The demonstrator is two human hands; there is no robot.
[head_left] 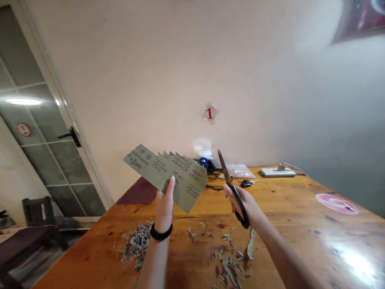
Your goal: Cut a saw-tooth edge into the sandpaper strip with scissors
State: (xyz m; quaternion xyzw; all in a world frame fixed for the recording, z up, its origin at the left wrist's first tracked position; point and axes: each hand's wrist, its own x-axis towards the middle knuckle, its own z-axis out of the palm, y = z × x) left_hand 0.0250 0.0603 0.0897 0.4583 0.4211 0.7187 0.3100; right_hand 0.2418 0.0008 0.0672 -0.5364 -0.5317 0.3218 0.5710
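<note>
Centrally, slightly left of the middle of the view, a fan of printed grey-green sheets is held up over the wooden table. The sheets are gripped near their lower edge by the left hand, its thumb laid on the front; its other fingers are mostly hidden. A black band is worn on that wrist.

With the sheets taken as the clock's centre, the scissors are held at three o'clock by the right hand, its fingers closed around the handles and the blades pointed upward, close together. A heap of fine scraps is spread at seven o'clock, and longer cut strips are scattered at five. Keys and a white power strip are seen near three, a clear bag between one and two, and a numbered sign is fixed to the wall at one.
</note>
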